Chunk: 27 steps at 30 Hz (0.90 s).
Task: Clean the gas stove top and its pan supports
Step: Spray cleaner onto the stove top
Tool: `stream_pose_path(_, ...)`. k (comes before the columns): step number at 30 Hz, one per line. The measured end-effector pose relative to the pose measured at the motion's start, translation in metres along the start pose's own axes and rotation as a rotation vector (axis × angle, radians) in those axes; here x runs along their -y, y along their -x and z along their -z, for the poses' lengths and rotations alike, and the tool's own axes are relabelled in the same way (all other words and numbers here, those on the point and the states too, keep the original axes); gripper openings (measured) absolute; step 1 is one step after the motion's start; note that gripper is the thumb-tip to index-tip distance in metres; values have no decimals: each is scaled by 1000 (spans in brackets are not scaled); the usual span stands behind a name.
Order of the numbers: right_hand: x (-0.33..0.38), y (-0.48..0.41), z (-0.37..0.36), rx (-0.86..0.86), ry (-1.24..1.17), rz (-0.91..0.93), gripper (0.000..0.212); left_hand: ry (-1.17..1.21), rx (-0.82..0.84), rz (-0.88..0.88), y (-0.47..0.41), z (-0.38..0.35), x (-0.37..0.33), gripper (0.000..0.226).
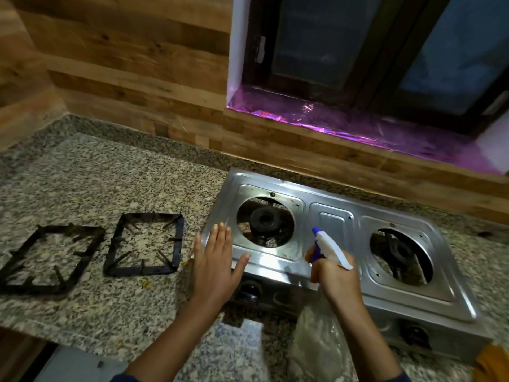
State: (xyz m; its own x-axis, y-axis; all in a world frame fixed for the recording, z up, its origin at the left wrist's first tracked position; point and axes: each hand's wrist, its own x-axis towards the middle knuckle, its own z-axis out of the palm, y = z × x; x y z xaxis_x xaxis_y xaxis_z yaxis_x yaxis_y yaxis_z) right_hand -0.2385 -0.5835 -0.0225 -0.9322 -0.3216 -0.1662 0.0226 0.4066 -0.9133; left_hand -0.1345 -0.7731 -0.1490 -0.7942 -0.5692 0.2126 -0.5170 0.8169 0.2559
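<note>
A two-burner steel gas stove [336, 224] sits on the granite counter with both pan supports off. The two black square pan supports lie on the counter to its left, one [144, 244] near the stove and the other [46, 257] farther left. My left hand [216, 260] is held flat with straight fingers at the stove's front left corner. My right hand [337, 279] grips a spray bottle [330, 248] with a white and blue trigger head. Its nozzle points up and left toward the left burner [265, 220]. The bottle's clear body [316, 343] hangs below my wrist.
The speckled granite counter [110, 175] runs along a wood-panelled wall. A window sill lined with shiny purple foil [358, 128] lies behind the stove. An orange item [493, 362] shows at the bottom right corner. The stove's control knobs [249, 290] face me.
</note>
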Motion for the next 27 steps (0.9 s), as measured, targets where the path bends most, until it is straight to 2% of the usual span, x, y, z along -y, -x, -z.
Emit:
stream_pose_path(5, -22, -10, 26, -143, 5, -75, 5, 33, 10, -61, -2, -6, -27, 82)
stream_pose_path(8, -34, -17, 46, -169, -6, -124, 13, 29, 41, -115, -2, -11, -52, 80)
stream_pose_path(13, -57, -20, 81, -232, -21, -154, 15, 26, 116, -231, -2, -22, -102, 79)
stream_pose_path(17, -72, -18, 113, -288, -27, -167, 29, 34, 143, -292, 1, -32, -135, 78)
stream_pose_path(20, -87, -16, 133, -408, -90, -240, 25, 45, 166, -319, 2, -39, -157, 78)
stream_pose_path(23, -88, -9, 157, -444, -141, -272, 13, 44, 181, -353, 3, -43, -179, 78)
stream_pose_path(27, -100, -6, 193, -470, -130, -226, 20, 53, 203, -395, 4, -49, -212, 80)
